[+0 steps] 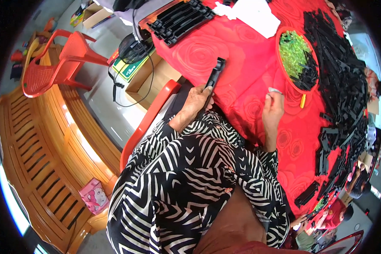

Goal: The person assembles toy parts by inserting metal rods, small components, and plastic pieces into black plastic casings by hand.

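My left hand [194, 101] is closed round a long, narrow black plastic piece [216, 73], which slants up and away over the table's near edge. To the right, my right hand [274, 108] hovers over or rests on the red rose-patterned tablecloth [249, 63], fingers curled in. Something whitish shows at its fingertips, too small to name. Beyond that hand lies an orange-rimmed oval basket [278, 55] of small green pieces [293, 48] and small black pieces [307, 76]. A small yellow object [303, 100] sits by the basket's near rim.
Loose black strips [336, 80] are heaped along the table's right side. Several long black pieces [182, 21] are stacked at the far left, near a white sheet [256, 17]. On the left are a black fan [133, 48], a red chair [72, 55] and a wooden bench [34, 156]. Other people sit at far right.
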Tool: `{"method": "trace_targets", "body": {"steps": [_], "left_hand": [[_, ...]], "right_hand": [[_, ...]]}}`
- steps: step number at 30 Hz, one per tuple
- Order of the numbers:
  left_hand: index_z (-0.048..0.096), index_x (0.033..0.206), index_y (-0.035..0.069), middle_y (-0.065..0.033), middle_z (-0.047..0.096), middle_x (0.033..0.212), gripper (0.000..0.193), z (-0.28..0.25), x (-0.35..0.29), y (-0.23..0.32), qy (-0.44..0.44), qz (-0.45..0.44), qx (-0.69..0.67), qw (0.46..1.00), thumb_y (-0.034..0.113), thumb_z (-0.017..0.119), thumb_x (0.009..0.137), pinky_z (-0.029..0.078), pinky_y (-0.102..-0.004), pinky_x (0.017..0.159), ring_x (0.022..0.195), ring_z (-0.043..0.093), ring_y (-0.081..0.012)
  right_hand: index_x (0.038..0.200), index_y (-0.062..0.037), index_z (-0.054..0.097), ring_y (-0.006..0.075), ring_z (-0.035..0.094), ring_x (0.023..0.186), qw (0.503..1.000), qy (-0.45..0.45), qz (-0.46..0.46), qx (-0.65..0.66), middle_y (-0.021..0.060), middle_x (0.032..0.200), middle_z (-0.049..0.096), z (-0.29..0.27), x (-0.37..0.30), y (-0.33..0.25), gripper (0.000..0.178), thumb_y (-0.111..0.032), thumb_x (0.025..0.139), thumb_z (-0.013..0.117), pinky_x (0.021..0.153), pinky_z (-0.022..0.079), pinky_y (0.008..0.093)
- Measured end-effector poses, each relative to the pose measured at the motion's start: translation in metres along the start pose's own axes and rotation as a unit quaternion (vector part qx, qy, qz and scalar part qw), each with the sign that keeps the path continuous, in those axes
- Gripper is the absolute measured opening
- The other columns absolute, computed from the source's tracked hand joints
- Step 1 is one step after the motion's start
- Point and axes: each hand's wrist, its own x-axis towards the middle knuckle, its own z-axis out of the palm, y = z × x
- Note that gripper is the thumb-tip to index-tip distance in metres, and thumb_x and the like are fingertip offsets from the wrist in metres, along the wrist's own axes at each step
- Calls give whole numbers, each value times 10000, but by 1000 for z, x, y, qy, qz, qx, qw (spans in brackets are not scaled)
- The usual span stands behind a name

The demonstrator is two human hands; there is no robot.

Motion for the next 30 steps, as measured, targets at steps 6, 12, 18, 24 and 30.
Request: {"method": "trace_targets", "body": {"steps": [6, 12, 18, 24, 30], "left_hand": [[569, 843, 11, -22, 544, 607, 249, -7, 1, 0, -25, -12, -12, 1000, 222, 454, 910, 393, -210, 441, 480, 478, -78], [601, 779, 8, -27, 555, 576, 249, -12, 6, -4, -40, -7, -48, 998, 219, 513, 878, 380, -212, 413, 451, 470, -83], [602, 826, 6, -19, 564, 621, 230, -16, 10, 0, -69, -22, -19, 997, 209, 511, 885, 387, -203, 435, 483, 480, -70], [614, 823, 1, -15, 564, 616, 230, -18, 8, 2, -77, -14, -20, 997, 206, 523, 875, 388, -196, 435, 487, 483, -68], [615, 818, -1, -14, 563, 612, 206, -18, 8, 3, -81, -22, -36, 996, 184, 538, 867, 393, -195, 435, 487, 484, -65]], "right_hand": [[960, -24, 504, 97, 425, 543, 801, 50, 191, 565, 82, 856, 569, 12, 42, -49, 104, -70, 884, 451, 508, 366, 239], [990, -8, 516, 70, 346, 439, 682, -49, 178, 707, 13, 581, 448, 47, 77, -88, 234, -177, 897, 384, 406, 301, 221], [972, 5, 501, 81, 320, 416, 711, -12, 226, 666, 31, 562, 421, 92, 81, -109, 214, -50, 831, 349, 377, 298, 226], [968, -1, 504, 82, 340, 420, 779, -15, 222, 586, 36, 576, 445, 102, 72, -120, 234, -29, 790, 355, 365, 287, 215], [941, -19, 527, 82, 366, 433, 822, -23, 240, 516, 36, 591, 457, 103, 69, -123, 240, -29, 780, 350, 369, 304, 217]]}}
